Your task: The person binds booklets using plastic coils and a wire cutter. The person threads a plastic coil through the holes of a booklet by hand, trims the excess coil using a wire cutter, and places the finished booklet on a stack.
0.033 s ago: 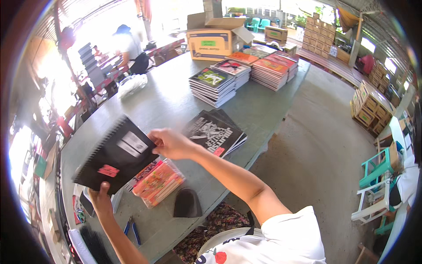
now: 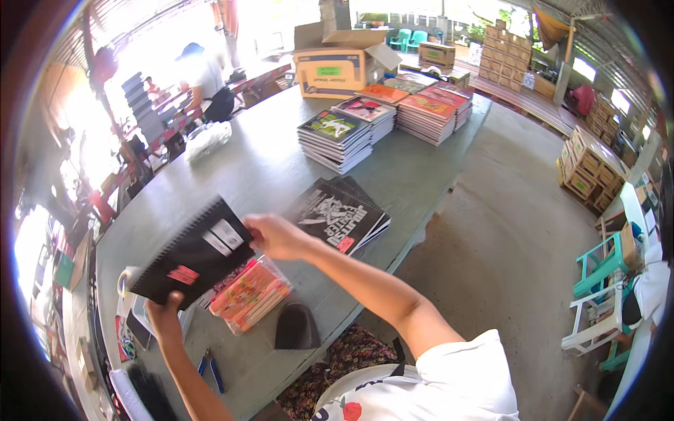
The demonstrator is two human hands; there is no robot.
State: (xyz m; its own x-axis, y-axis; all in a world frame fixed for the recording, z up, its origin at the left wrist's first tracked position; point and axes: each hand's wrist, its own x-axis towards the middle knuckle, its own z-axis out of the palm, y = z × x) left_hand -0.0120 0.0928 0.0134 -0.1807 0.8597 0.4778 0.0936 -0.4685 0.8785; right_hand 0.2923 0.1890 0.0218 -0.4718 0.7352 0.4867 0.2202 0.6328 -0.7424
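The black spiral notebook (image 2: 191,254) is the landmark here: it is held tilted in the air over the near end of the long grey table (image 2: 260,168). At its lower left corner, the left hand (image 2: 163,317) is clamped on the edge, thumb over the cover. Just below and left of the notebook lie blue-handled pliers (image 2: 209,370) on the table. Directly under its right half sits a clear plastic-wrapped pack of orange and pink notebooks (image 2: 249,293), and a small dark cap (image 2: 296,327) lies right of that pack. At the notebook's upper right edge, the right hand (image 2: 277,236) has its fingers closed on the cover. Right of the notebook, a short fanned pile of black notebooks (image 2: 340,214) with white artwork rests flat on the table. Further up and right of it stand taller stacks of notebooks (image 2: 337,139), then an open cardboard box (image 2: 337,67).

As a judgement, the step in hand looks like handling a single notebook between both hands above the wrapped pack; setting it down squarely would call for levelling it first and keeping both grips firm on its edges.
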